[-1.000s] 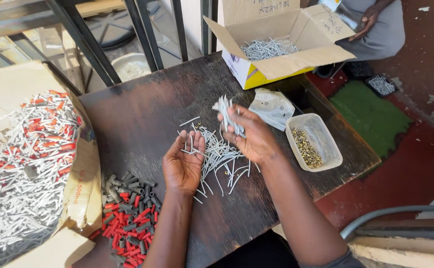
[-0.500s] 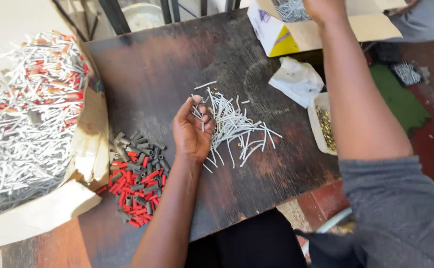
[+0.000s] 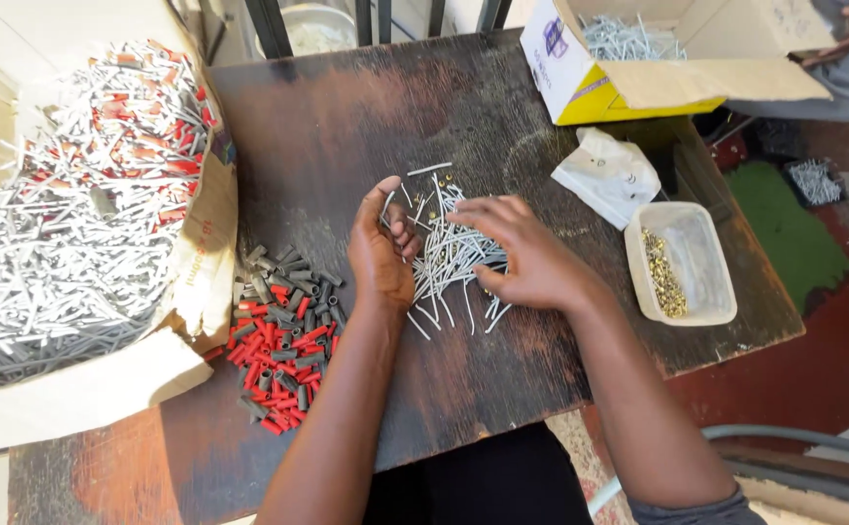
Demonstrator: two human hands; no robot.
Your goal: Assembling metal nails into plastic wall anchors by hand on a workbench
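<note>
**Dark wooden worktable: sorting thin white rods**

Worktable (image 3: 560,321), scuffed. Large carton of rods (image 3: 65,224) at left. Red and grey sleeves (image 3: 283,335), heaped. Loose white rods (image 3: 449,258) at centre. Right hand (image 3: 526,258), fingers spread, rakes the pile; left hand (image 3: 385,253), fingers curled, cups a few. Step, seemingly: gathering. A pinch on one rod looks due next.

Bare dark wooden tabletop (image 3: 346,126) lies open beyond the loose pile of thin white sticks (image 3: 449,258). Heap of red and grey plastic sleeves (image 3: 283,335) blocks the left; translucent plastic tub of brass bits (image 3: 682,262) and crumpled white bag (image 3: 607,175) block the right.
</note>
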